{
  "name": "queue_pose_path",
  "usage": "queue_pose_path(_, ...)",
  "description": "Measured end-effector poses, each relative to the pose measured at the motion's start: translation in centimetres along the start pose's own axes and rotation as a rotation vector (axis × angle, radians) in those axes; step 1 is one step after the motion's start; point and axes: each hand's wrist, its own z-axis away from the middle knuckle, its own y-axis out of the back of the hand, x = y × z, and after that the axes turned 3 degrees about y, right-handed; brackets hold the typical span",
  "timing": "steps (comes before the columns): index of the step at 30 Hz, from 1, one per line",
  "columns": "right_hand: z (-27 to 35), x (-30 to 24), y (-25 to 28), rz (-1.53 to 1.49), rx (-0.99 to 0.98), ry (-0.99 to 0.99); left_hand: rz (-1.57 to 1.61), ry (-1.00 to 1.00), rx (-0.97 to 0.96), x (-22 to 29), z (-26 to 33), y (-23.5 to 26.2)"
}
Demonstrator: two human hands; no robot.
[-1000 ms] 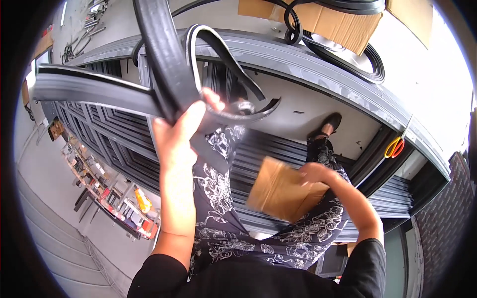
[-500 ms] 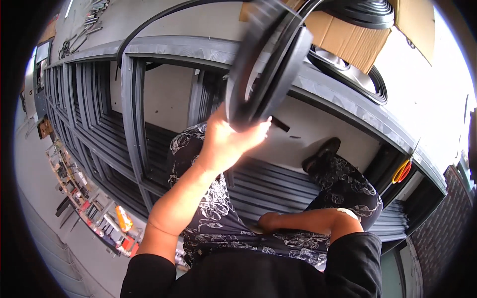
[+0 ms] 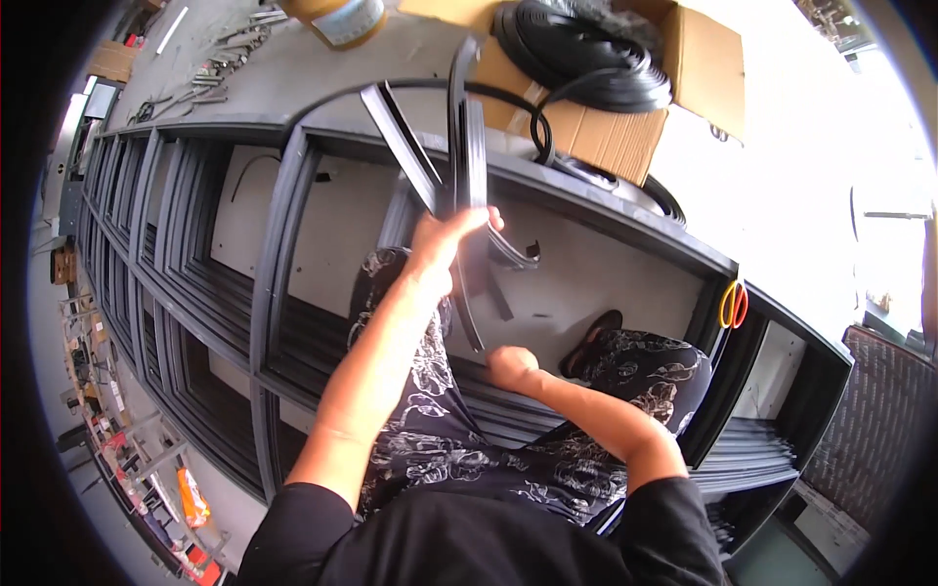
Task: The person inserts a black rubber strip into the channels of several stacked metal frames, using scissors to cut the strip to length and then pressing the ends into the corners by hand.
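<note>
A loose bundle of flexible black sealing strips (image 3: 473,146) rises from my left hand (image 3: 447,249), whose fingers are closed round it. Several strip ends fan out above the hand, and others curve down below it. My right hand (image 3: 511,368) is closed like a fist, just right of the lowest strip end. Its fingers face away, so whether it holds anything is hidden. Both hands are over the grey metal frames (image 3: 283,244), between my knees. A long black strip (image 3: 342,95) loops across the work surface behind the bundle.
Beyond the frame's top rail, an open cardboard box (image 3: 606,140) bears coiled black strip (image 3: 576,59). Scissors with red and yellow handles (image 3: 733,305) hang at the right on the frame. A yellowish bucket (image 3: 342,21) and metal pieces (image 3: 230,59) are at the back left.
The strips, bunched in a tall blurred loop before, now fan apart in my left hand. My right hand has risen from my lap toward their lower end. The view has shifted rightward.
</note>
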Motion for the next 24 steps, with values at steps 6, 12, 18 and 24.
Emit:
queue_pose_path(6,3.1,-1.6,1.4,-0.402,0.593,-0.015,0.086,-0.115,-0.188,-1.1,3.0,0.2)
queue_pose_path(12,2.4,-2.0,-8.8,-0.402,0.434,0.055,0.131,-0.191,-0.335,-4.7,6.6,-0.8)
queue_pose_path(18,6.5,-4.3,-6.8,-0.401,0.454,0.01,0.095,-0.119,-0.362,-6.6,8.7,-0.8)
queue_pose_path(24,13.6,-3.0,1.0,-0.837,0.798,0.072,0.075,-0.095,-0.36,-7.9,8.1,0.0)
